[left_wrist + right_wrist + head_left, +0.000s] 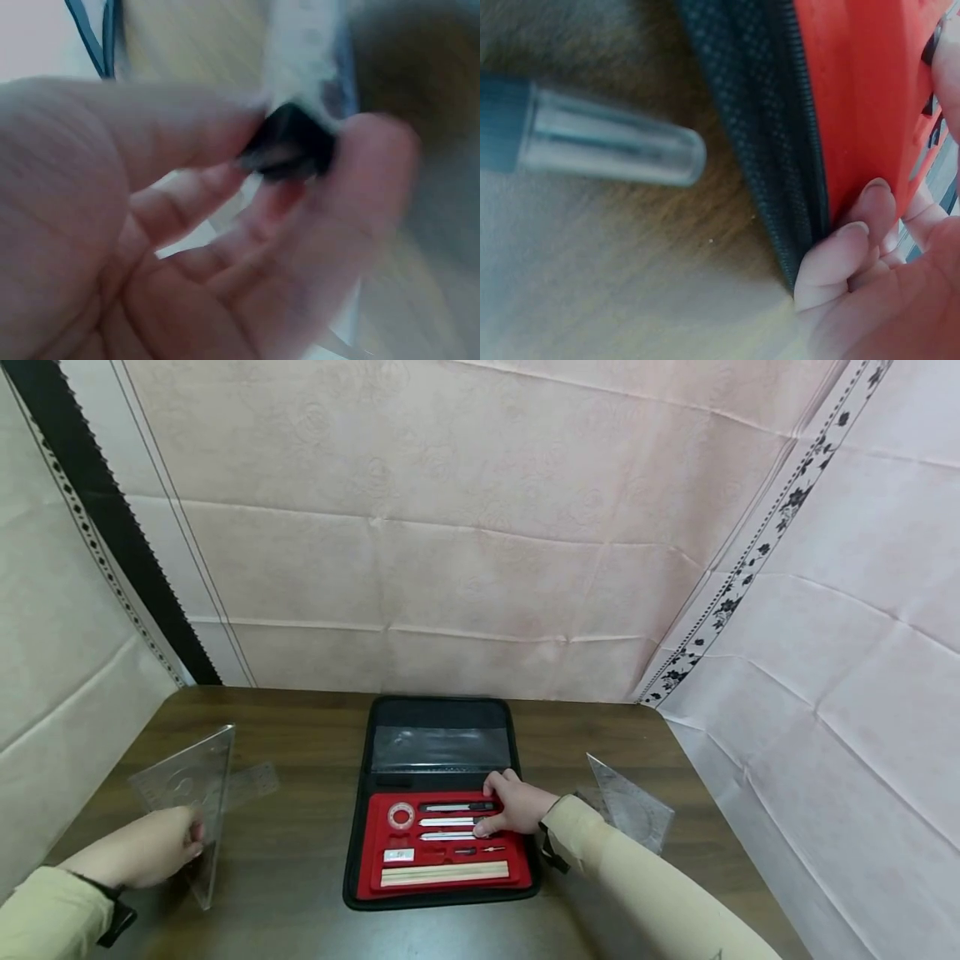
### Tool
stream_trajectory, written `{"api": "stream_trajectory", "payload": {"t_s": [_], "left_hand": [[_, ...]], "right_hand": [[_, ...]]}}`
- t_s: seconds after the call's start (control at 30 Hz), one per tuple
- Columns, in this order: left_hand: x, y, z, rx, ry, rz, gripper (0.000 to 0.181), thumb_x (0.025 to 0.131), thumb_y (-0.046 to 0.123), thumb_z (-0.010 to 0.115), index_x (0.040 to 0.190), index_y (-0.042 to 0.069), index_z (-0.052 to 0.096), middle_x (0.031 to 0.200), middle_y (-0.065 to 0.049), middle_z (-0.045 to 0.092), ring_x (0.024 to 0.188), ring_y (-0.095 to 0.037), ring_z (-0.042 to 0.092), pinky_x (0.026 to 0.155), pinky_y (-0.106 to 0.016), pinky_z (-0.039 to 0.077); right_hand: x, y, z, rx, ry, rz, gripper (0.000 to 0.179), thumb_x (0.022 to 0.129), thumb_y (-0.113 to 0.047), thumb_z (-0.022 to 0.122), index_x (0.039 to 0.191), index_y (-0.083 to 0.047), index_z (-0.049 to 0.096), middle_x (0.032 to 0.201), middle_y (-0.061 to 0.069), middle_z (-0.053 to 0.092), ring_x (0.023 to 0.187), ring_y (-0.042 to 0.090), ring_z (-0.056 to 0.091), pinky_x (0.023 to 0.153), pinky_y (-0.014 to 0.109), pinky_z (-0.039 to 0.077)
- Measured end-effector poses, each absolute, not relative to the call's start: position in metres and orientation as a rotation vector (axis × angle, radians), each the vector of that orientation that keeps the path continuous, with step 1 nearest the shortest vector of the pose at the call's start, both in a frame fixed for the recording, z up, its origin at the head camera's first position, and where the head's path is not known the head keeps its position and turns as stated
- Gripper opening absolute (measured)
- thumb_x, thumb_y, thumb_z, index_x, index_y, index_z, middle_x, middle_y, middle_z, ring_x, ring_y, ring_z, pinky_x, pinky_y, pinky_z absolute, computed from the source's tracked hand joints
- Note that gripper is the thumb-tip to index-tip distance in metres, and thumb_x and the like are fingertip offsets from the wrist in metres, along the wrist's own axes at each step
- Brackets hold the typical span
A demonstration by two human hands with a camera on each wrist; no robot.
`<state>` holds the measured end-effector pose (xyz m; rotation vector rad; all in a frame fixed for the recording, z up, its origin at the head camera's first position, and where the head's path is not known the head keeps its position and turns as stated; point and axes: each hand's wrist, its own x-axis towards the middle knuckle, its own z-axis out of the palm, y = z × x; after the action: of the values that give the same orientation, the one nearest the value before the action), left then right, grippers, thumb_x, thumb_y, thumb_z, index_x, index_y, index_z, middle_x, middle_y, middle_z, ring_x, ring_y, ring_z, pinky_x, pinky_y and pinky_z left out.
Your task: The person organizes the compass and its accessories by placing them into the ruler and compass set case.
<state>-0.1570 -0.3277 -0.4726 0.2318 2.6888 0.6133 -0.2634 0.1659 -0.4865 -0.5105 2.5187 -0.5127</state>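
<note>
No text, brand or number legible from my end. Left hand (153, 847): clear set square (180, 781) right beside it carries fine printed lines, too small for me to read. Left wrist feed: pale strip (306, 45) just beyond the pinched black piece (291, 146) shows grey marks, blurred; I make out no figure. Right hand (517, 806): second clear set square (637, 806), behind the wrist, fine markings unreadable. White block (399, 855) in the tray (442, 896), across from the fingers: print indistinct.
</note>
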Motion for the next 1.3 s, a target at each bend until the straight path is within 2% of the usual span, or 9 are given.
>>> {"api": "stream_trajectory", "payload": {"t_s": [0.1, 0.33, 0.63, 0.83, 1.03, 1.17, 1.3], "left_hand": [[-0.164, -0.312, -0.469, 0.309, 2.765, 0.623, 0.016, 0.091, 0.002, 0.061, 0.084, 0.008, 0.048, 0.068, -0.002, 0.047, 0.056, -0.014, 0.049, 0.051, -0.030, 0.040], [-0.182, -0.258, -0.464, 0.506, 2.929, 0.664, 0.017, 0.083, 0.006, 0.073, 0.088, 0.006, 0.058, 0.075, 0.003, 0.052, 0.067, -0.011, 0.049, 0.059, -0.033, 0.043], [-0.202, -0.177, -0.442, 0.467, 2.970, 0.821, 0.030, 0.080, 0.009, 0.079, 0.105, 0.007, 0.063, 0.092, -0.003, 0.061, 0.081, -0.017, 0.057, 0.074, -0.040, 0.054], [-0.203, -0.150, -0.441, 0.486, 2.957, 0.807, 0.026, 0.083, 0.014, 0.077, 0.106, 0.012, 0.064, 0.095, -0.001, 0.060, 0.082, -0.016, 0.057, 0.075, -0.037, 0.054], [-0.198, -0.126, -0.453, 0.623, 2.952, 0.692, 0.020, 0.084, 0.023, 0.077, 0.101, 0.017, 0.068, 0.092, 0.006, 0.060, 0.081, -0.010, 0.055, 0.078, -0.036, 0.052], [-0.192, -0.116, -0.465, 0.746, 2.915, 0.660, 0.014, 0.086, 0.022, 0.074, 0.099, 0.018, 0.070, 0.089, 0.009, 0.056, 0.080, -0.006, 0.054, 0.077, -0.033, 0.051], [-0.187, -0.113, -0.475, 0.813, 2.861, 0.652, 0.014, 0.088, 0.017, 0.072, 0.102, 0.015, 0.071, 0.094, 0.007, 0.056, 0.084, -0.008, 0.056, 0.080, -0.035, 0.051]], "right_hand": [[-0.264, 0.165, -0.488, -0.505, 2.523, -0.505, 0.054, 0.075, -0.054, 0.076, 0.105, -0.024, 0.043, 0.105, 0.000, 0.040, 0.093, 0.018, 0.051, 0.079, 0.033, 0.046], [-0.267, 0.164, -0.490, -0.494, 2.527, -0.505, 0.053, 0.074, -0.054, 0.077, 0.104, -0.025, 0.043, 0.105, 0.000, 0.040, 0.094, 0.018, 0.050, 0.079, 0.033, 0.046], [-0.269, 0.163, -0.489, -0.494, 2.525, -0.502, 0.055, 0.074, -0.055, 0.077, 0.105, -0.025, 0.044, 0.106, 0.000, 0.040, 0.094, 0.018, 0.051, 0.080, 0.033, 0.045], [-0.269, 0.164, -0.492, -0.493, 2.530, -0.504, 0.055, 0.073, -0.055, 0.077, 0.104, -0.025, 0.043, 0.105, -0.001, 0.040, 0.094, 0.017, 0.050, 0.081, 0.033, 0.045], [-0.268, 0.166, -0.492, -0.495, 2.528, -0.514, 0.054, 0.074, -0.054, 0.078, 0.104, -0.024, 0.044, 0.105, 0.000, 0.040, 0.094, 0.018, 0.050, 0.080, 0.033, 0.045], [-0.267, 0.166, -0.491, -0.496, 2.533, -0.514, 0.054, 0.074, -0.053, 0.078, 0.104, -0.024, 0.043, 0.105, 0.000, 0.040, 0.094, 0.018, 0.050, 0.080, 0.033, 0.045], [-0.266, 0.166, -0.490, -0.492, 2.531, -0.510, 0.054, 0.073, -0.054, 0.078, 0.104, -0.025, 0.044, 0.105, 0.000, 0.040, 0.094, 0.018, 0.050, 0.080, 0.033, 0.045]]}}
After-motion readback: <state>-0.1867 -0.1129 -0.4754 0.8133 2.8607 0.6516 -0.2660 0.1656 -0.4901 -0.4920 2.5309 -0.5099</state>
